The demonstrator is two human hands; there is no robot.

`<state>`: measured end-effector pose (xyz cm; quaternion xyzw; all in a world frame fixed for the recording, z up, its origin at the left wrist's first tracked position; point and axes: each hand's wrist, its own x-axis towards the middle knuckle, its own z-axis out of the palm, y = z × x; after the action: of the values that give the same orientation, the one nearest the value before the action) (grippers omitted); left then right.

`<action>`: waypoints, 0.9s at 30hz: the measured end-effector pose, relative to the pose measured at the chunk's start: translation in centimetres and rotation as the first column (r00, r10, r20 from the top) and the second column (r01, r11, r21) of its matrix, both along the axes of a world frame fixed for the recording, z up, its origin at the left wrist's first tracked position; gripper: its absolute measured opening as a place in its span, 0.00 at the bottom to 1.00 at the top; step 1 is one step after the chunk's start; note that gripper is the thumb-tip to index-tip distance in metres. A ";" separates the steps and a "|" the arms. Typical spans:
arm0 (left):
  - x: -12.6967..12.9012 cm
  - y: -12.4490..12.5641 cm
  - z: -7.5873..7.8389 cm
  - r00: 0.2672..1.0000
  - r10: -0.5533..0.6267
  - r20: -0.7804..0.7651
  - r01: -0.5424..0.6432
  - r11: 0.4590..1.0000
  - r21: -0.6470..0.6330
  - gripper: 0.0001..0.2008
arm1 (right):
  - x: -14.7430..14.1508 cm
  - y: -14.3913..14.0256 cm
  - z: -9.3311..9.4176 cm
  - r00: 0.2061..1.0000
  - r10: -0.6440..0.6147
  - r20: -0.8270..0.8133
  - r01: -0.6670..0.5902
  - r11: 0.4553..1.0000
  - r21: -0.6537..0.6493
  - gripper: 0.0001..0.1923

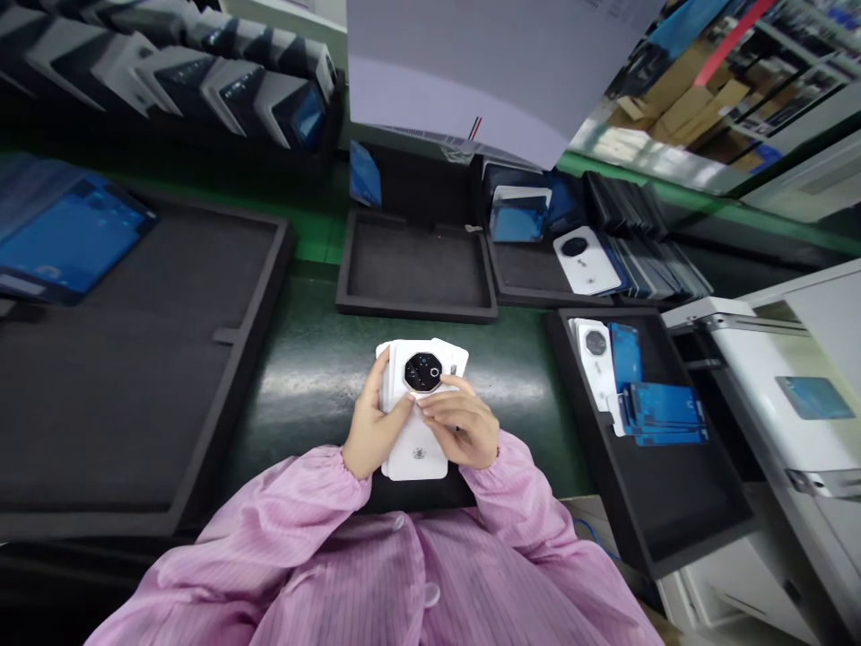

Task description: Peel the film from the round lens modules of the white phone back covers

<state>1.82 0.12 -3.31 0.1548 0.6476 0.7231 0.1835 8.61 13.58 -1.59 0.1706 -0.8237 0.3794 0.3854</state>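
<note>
We clasp a stack of white covers (421, 404) in both grips, left hand (371, 429) and right hand (464, 431), none yet set in the tray (417, 309) beyond.

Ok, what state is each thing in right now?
Stack of white phone back covers: held upright, fanned, camera ring facing up.
Left hand: gripping the stack's left edge.
Right hand: fingers on the top cover.
Middle foam tray: nothing in it.
Right foam tray: holds white covers and blue-filmed parts.
</note>
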 end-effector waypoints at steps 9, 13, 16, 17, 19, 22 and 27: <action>0.2 -0.1 0.0 1.000 -0.009 0.017 0.009 0.999 0.033 0.31 | 0.0 0.0 0.3 0.999 0.039 -0.037 -0.041 0.998 -0.051 0.22; 0.2 -0.2 0.0 1.000 -0.011 0.005 0.010 0.999 0.031 0.31 | 0.0 0.1 0.3 0.999 0.040 -0.023 -0.041 0.998 -0.049 0.23; 0.2 -0.2 0.0 1.000 -0.011 0.000 0.011 1.000 0.021 0.31 | 0.1 0.2 0.2 0.999 0.044 -0.012 -0.044 0.998 -0.036 0.24; 0.2 -0.2 0.0 1.000 -0.011 -0.002 0.011 1.000 0.017 0.31 | 0.1 0.3 0.2 0.999 0.042 -0.013 -0.043 0.999 -0.031 0.24; 0.2 -0.2 0.0 1.000 -0.009 -0.004 0.009 1.000 0.015 0.31 | 0.1 0.3 0.2 0.999 0.036 -0.010 -0.036 0.999 -0.019 0.24; 0.2 -0.2 0.1 1.000 -0.004 -0.008 0.005 1.000 0.014 0.31 | 0.1 0.3 0.2 1.000 0.025 -0.012 -0.025 1.000 0.005 0.21; 0.2 -0.3 0.3 1.000 -0.011 -0.024 0.012 1.000 0.021 0.31 | 0.1 0.3 0.4 0.999 0.024 -0.026 -0.023 0.999 0.026 0.19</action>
<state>2.04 -0.14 -3.04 0.1692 0.6411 0.7271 0.1783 8.68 13.87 -1.19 0.1900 -0.8213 0.3710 0.3894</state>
